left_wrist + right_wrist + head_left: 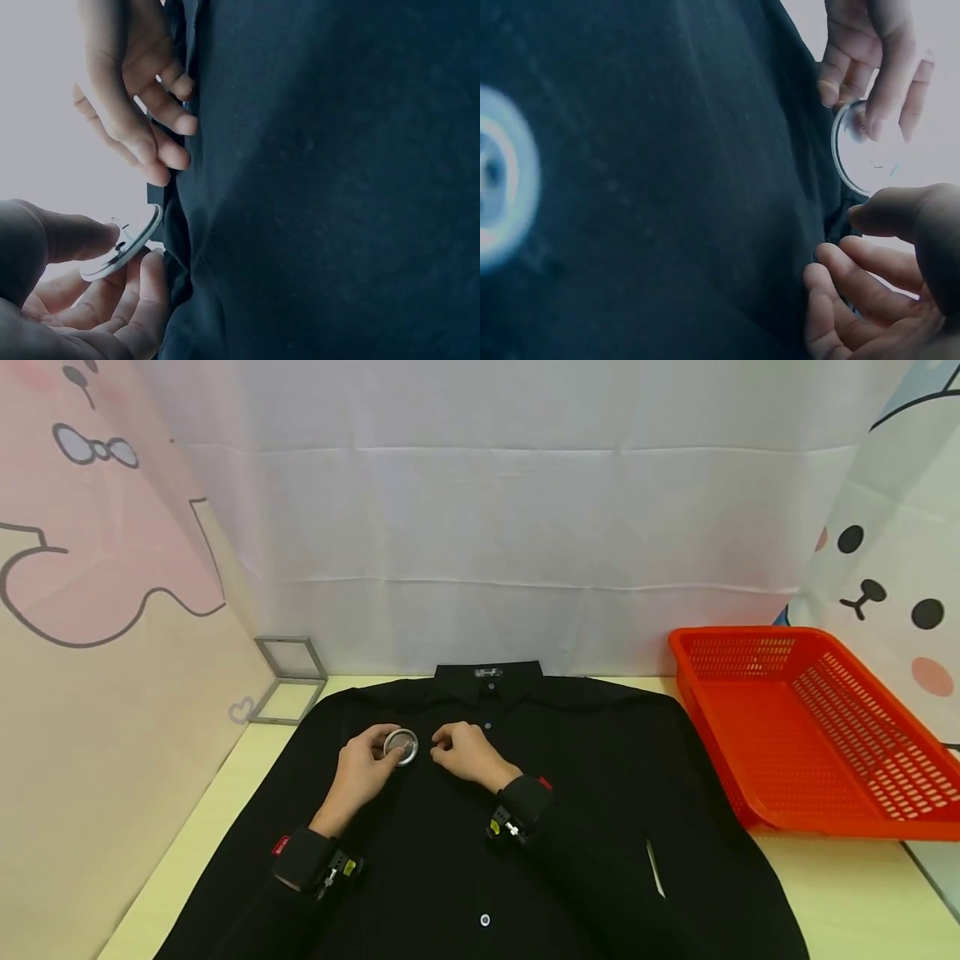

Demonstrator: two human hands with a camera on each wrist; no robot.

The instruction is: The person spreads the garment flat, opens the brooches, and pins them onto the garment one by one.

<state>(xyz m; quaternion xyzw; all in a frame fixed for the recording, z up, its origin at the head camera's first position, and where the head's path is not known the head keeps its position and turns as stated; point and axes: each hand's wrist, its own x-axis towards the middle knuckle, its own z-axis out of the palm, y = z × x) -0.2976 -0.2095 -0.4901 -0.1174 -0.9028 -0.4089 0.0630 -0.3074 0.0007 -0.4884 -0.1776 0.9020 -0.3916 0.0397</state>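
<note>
My left hand holds a round pin badge over the left chest of a black button-up shirt. In the left wrist view, the thumb presses on the badge's back, where a small metal pin shows, and the fingers lie beneath it. My right hand hovers just right of the badge, near the shirt's button line. Its fingers are loosely bent, with thumb and forefinger apart and nothing between them in the right wrist view. The shirt is spread out with its collar at the far side.
An orange-red basket with perforated walls stands at the right, beside the shirt's edge. At the back left, a grey frame leans by the wall. A thin pale strip shows on the shirt's right side. Printed cloth hangs around the pale table.
</note>
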